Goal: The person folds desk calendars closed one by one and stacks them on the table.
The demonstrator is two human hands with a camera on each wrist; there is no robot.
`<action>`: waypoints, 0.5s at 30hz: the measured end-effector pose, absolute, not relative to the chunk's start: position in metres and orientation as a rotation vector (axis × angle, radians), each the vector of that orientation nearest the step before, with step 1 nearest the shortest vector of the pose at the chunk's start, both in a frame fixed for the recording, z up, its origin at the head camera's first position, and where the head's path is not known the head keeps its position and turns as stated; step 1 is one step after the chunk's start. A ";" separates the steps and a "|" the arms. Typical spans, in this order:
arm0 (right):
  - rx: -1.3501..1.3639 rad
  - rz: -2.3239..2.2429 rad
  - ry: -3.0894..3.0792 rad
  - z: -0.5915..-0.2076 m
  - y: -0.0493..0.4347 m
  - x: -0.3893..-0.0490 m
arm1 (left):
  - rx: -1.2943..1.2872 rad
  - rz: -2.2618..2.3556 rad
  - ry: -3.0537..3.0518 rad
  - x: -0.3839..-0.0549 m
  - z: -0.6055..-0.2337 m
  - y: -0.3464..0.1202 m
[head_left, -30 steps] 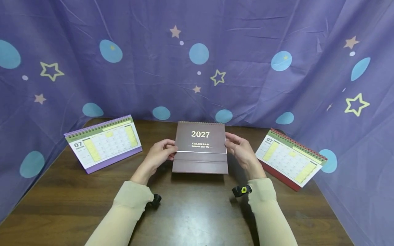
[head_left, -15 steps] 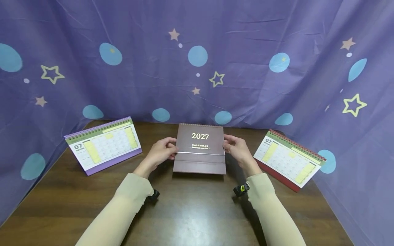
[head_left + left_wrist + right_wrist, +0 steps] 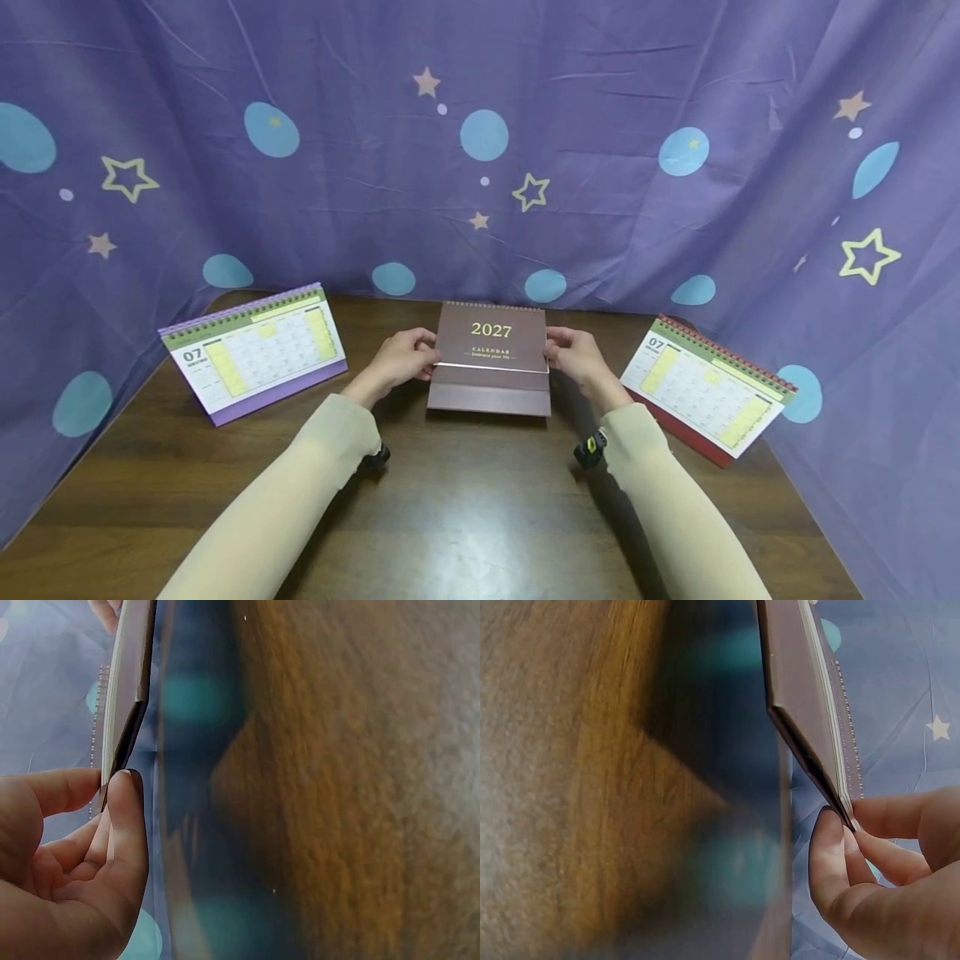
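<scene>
A dark brown desk calendar [image 3: 491, 342] with gold "2027" lettering is at the middle back of the table, its spiral binding along the far top edge. My left hand [image 3: 405, 357] pinches its left side edge. On the opposite side, my right hand [image 3: 577, 358] pinches the right edge. Seen from the left wrist, the thumb and fingers of my left hand [image 3: 90, 847] meet on a corner of the calendar [image 3: 131, 690]. The right wrist view has my right hand [image 3: 885, 862] gripping the calendar's other corner likewise. A dark shadow lies under the front edge.
A purple-based calendar [image 3: 255, 350] opened to 07 stands at the left. Its red-based counterpart [image 3: 705, 387], also at 07, stands angled at the right, close to my right forearm. Behind the wooden table [image 3: 465, 508] hangs a purple curtain [image 3: 337, 167] with stars and blue ovals.
Both hands have shifted the brown calendar slightly back and to the right, and its front edge sits farther from me. The two side calendars have stayed put.
</scene>
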State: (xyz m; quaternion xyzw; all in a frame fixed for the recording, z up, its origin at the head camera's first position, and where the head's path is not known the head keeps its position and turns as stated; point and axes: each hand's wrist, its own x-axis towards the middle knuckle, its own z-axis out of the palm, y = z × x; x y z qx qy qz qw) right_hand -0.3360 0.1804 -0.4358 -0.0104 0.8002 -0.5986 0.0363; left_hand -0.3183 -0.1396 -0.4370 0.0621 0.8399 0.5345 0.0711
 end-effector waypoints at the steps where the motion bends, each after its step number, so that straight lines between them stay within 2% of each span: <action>1: -0.033 -1.830 2.461 -0.435 0.180 -0.336 | 0.186 1.600 2.524 -0.319 -0.437 -0.140; 15: -0.038 -1.693 2.533 -0.444 0.176 -0.344 | 0.148 1.534 2.520 -0.323 -0.443 -0.138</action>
